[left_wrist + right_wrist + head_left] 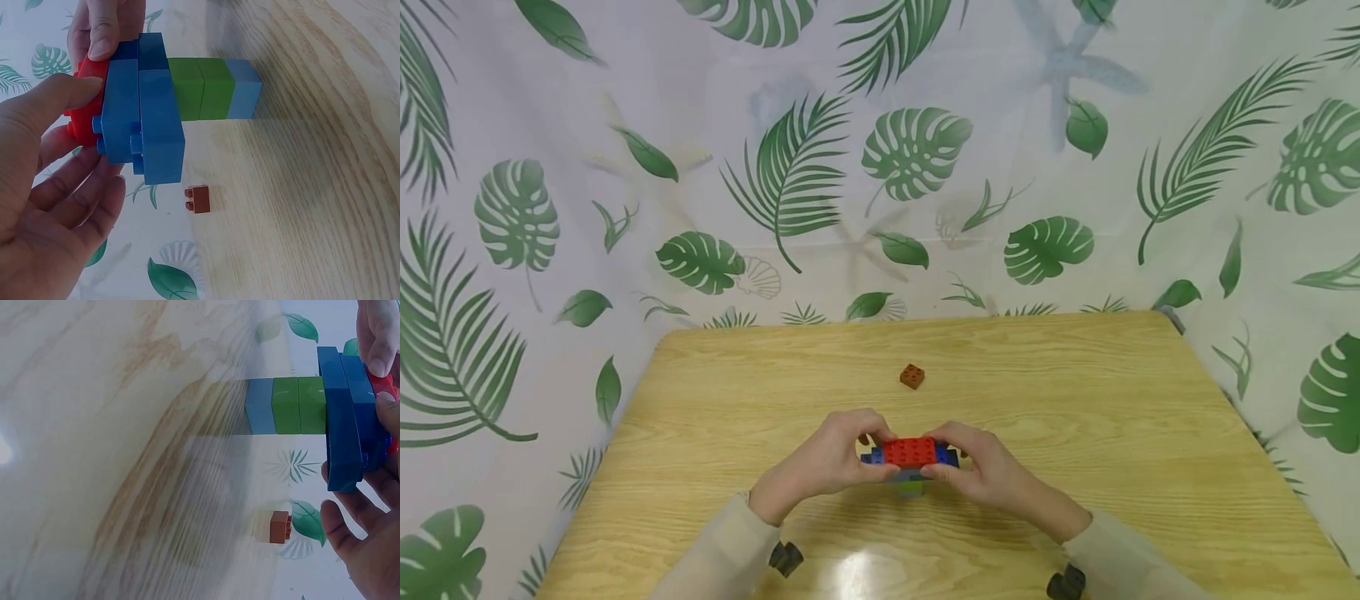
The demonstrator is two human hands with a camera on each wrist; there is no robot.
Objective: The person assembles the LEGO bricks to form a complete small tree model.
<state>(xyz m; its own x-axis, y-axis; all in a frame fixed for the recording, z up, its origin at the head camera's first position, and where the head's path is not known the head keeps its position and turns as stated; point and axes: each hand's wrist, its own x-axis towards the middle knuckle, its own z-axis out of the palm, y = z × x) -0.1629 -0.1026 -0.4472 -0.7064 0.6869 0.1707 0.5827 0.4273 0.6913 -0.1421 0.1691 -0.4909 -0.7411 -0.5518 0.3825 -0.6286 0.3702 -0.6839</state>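
A red building brick [910, 451] lies on top of a stack of toy bricks on the table. My left hand [842, 454] pinches its left end between thumb and forefinger, the other fingers spread behind. At the opposite end, the right hand [988, 468] grips the same brick, thumb in front. Under the red one, two layers of dark blue bricks [162, 125] stick out to both sides. A narrow column of green bricks [200, 89] carries them, with a light blue brick [259, 406] at the foot on the tabletop.
Behind the stack, a loose brown brick [912, 376] sits studs up on the wooden table [737, 375]. A leaf-patterned cloth [925, 267] hangs along the table's far edge and sides. Black wrist devices show below both sleeves.
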